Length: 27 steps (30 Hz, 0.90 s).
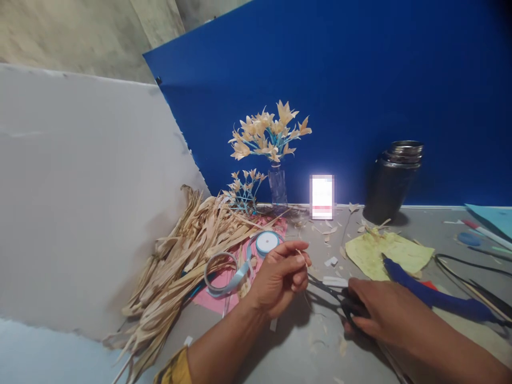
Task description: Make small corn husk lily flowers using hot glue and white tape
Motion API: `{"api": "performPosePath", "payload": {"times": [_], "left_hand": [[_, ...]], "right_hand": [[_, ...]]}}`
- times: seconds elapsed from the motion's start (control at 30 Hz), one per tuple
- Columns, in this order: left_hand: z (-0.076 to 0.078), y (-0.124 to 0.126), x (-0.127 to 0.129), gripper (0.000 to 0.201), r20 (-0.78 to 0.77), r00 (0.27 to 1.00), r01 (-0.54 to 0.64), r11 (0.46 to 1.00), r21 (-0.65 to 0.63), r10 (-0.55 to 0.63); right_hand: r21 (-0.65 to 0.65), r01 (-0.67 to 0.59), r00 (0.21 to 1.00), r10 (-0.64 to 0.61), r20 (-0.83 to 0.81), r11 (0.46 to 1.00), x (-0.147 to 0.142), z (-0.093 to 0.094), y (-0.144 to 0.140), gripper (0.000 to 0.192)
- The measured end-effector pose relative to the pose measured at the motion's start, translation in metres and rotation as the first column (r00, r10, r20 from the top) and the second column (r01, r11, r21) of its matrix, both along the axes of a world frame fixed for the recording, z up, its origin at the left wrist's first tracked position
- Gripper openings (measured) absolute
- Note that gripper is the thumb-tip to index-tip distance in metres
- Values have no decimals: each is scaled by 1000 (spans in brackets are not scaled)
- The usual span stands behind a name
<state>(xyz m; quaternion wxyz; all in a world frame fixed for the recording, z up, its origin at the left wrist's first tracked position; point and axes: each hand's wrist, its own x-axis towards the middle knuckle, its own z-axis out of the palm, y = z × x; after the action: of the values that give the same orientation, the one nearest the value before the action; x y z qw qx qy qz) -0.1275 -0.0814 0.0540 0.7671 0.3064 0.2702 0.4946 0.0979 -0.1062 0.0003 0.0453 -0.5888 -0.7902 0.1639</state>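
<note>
My left hand [280,274] is raised over the middle of the table, thumb and fingers pinched on a thin pale strip of dried husk [301,255]. Most of that strip is hidden by the fingers. To its right, my right hand [372,309] is closed round the handles of dark scissors [328,290], whose blades point left toward my left hand. A spool of light blue ribbon [267,243] lies just behind my left hand. Beside it are a roll of tape [221,273] and a heap of dried corn husks [172,272].
Husk flowers stand in a glass vase [278,186] at the back, near a lit, blurred screen [322,197] and a dark flask [392,184]. A blue glue gun [436,296] with its cord lies at right by yellow paper [394,253]. Scraps litter the table.
</note>
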Motion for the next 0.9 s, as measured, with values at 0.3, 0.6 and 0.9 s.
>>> {"api": "performPosePath", "payload": {"times": [0.3,0.6,0.9], "left_hand": [[-9,1,3,39,-138,990,-12,1000,7,13],[-19,-3,10,42,-136,991,-8,999,-45,2],[-33,-11,19,43,-215,970,100,993,-57,-110]], "right_hand": [[25,-131,987,132,-93,991,-5,-2,-9,20],[-198,-107,971,61,-229,974,0,13,-5,20],[238,31,805,117,-581,971,-16,17,-10,19]]}}
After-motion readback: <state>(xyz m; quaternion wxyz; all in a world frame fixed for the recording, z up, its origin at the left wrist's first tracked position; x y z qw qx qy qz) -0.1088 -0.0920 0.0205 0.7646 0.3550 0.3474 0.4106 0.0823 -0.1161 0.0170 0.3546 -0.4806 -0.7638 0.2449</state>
